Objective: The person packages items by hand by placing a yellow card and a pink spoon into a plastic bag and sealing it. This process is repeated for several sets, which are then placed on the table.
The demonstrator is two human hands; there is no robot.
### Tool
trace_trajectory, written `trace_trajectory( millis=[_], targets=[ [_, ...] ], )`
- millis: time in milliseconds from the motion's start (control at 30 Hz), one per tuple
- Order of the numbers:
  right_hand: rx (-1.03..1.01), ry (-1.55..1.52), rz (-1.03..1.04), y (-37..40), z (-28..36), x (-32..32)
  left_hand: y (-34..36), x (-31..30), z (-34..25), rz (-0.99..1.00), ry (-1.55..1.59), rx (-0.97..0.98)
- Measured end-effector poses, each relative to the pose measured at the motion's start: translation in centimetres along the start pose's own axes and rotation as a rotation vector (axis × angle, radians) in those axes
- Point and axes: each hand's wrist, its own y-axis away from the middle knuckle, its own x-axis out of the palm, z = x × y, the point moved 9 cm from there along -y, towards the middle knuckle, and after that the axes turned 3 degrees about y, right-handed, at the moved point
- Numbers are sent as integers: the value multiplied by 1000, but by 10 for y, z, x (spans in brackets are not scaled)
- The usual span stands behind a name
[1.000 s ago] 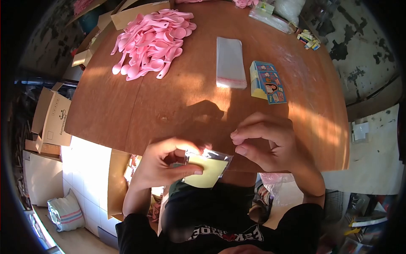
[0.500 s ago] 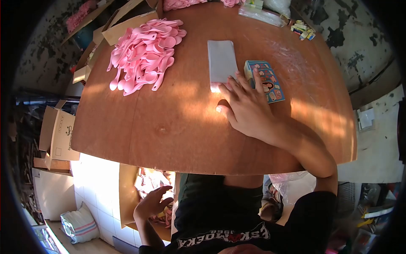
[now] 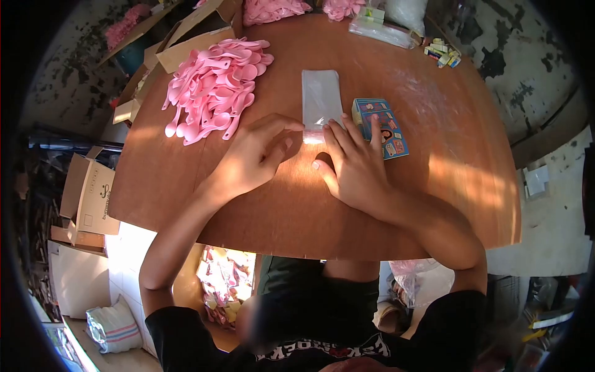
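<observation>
A stack of clear plastic sleeves (image 3: 321, 96) lies flat on the brown table, its near end showing a pinkish strip. My right hand (image 3: 354, 162) rests with spread fingers at the near right corner of the stack, fingertips reaching towards a blue illustrated box (image 3: 385, 127). At the stack's near left edge is my left hand (image 3: 255, 155), its index finger stretched to the sleeves and its thumb apart; nothing shows between them. Left of the sleeves lies a heap of pink spoons (image 3: 214, 87).
Open cardboard boxes (image 3: 195, 43) stand at the back left. Pink bundles (image 3: 276, 9), plastic packs (image 3: 381, 34) and small boxes (image 3: 441, 53) line the far edge. A carton of wrapped pieces (image 3: 226, 279) sits below the near edge.
My left hand has come up from beside the carton below the table to the left edge of the sleeves. My right hand stays by the sleeves, and the view has shifted slightly.
</observation>
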Motion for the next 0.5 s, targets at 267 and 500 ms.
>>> trace_trajectory(
  millis=[267,500],
  targets=[
    [21,32,5,0,0,-5,-3,42,49,49,-119,107],
    [-18,-28,-96,-2,5,-14,0,37,54,-3,-63,-1]
  ],
)
